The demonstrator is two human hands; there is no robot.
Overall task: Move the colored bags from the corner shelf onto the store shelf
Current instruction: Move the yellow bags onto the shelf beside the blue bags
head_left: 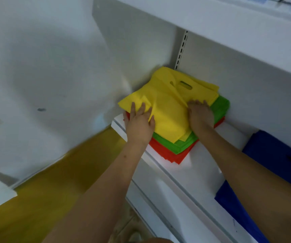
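You are pressing your left hand (139, 122) flat and curling your right hand (200, 114) into the yellow bags (169, 109); they're looking soft and slippery, so be gripping the stack's edges.

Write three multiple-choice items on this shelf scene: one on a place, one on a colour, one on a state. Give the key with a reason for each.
1. Where does the stack of bags lie?
A. on the floor
B. on the white shelf, in the corner by the wall
C. on top of the blue bags

2. Which colour is on top of the stack?
A. red
B. green
C. yellow

3. How are the hands placed?
A. both rest on the yellow bags
B. only one touches them
C. both hang clear of the shelf

Key: 1 B, the stack sits on the shelf against the corner; 2 C, yellow lies over the green bags and red bags; 3 A, the left hand and right hand both lie on the yellow layer.
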